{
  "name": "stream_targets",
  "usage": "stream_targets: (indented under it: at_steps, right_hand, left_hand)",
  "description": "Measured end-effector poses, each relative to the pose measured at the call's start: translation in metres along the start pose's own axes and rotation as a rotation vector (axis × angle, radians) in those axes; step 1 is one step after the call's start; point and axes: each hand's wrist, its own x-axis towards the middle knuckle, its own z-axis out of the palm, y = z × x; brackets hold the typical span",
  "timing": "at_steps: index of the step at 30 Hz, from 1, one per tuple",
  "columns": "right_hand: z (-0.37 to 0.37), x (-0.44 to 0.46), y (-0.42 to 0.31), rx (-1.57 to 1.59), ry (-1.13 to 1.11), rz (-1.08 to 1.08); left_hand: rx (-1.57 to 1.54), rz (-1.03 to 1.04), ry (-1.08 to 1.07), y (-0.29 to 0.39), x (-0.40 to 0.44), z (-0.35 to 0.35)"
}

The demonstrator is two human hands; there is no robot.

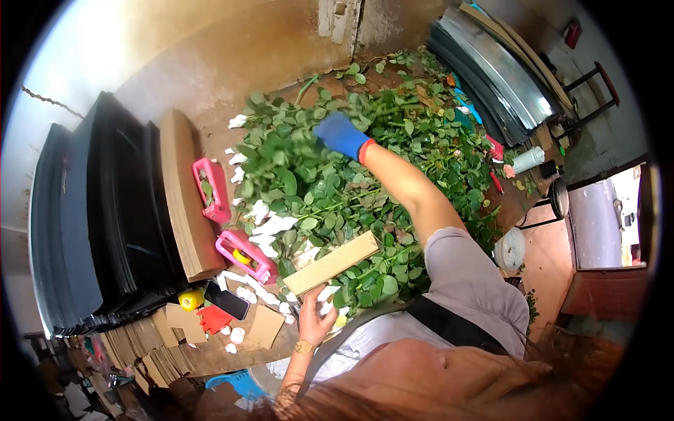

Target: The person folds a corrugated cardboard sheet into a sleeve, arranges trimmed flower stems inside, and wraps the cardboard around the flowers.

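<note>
My right hand, in a blue glove with a red cuff, reaches over a heap of leafy green rose stems. Motion smears its fingers and the leaves around them, so I cannot tell whether it grips a stem. Bare and with a watch at the wrist, my left hand is at the near edge of the heap. Its fingers are on the lower left end of a long folded piece of cardboard, which lies slanted over the leaves. White flower heads or wrappings show along the heap's left side.
Two pink tape dispensers stand left of the stems, beside stacked cardboard and black sheets. A phone, a red glove and yellow tape lie nearer. Dark and silvery sheets lean at the far right.
</note>
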Motion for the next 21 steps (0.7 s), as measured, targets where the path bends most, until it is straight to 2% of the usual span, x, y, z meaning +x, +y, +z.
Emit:
stream_targets:
  at_steps: [1, 4, 5, 7, 9, 12, 16, 17, 20, 21]
  right_hand:
    - [-0.028, 0.001, 0.000, -0.041, -0.087, 0.043]
    - [-0.019, -0.030, 0.001, -0.128, 0.585, -0.021]
    - [-0.014, -0.047, -0.011, -0.253, 0.580, 0.036]
    - [0.003, -0.094, -0.033, -0.343, 0.158, 0.015]
    - [0.019, -0.142, -0.048, -0.259, -0.175, -0.119]
    - [0.006, -0.165, -0.062, -0.147, -0.332, -0.099]
    - [-0.042, -0.167, -0.041, 0.201, -0.346, -0.165]
    - [-0.064, -0.163, -0.040, 0.286, -0.317, -0.108]
    - [-0.086, -0.146, -0.026, 0.434, 0.049, -0.046]
    - [-0.081, -0.135, -0.024, 0.382, 0.214, -0.055]
  left_hand:
    - [0.007, 0.003, -0.009, -0.004, 0.001, -0.001]
    - [0.027, -0.019, -0.026, -0.006, -0.001, -0.002]
    - [0.036, -0.027, -0.025, -0.006, 0.000, -0.002]
    - [0.048, -0.018, -0.025, -0.008, -0.002, -0.002]
    - [0.093, 0.031, -0.026, -0.006, 0.000, -0.004]
    - [0.064, 0.030, -0.046, -0.004, 0.001, -0.005]
    - [0.079, 0.025, -0.033, 0.006, 0.002, -0.006]
    - [0.076, 0.021, -0.030, 0.007, 0.002, -0.005]
    - [0.091, 0.026, -0.022, 0.008, 0.002, -0.005]
    - [0.073, 0.055, -0.003, 0.006, 0.002, -0.004]
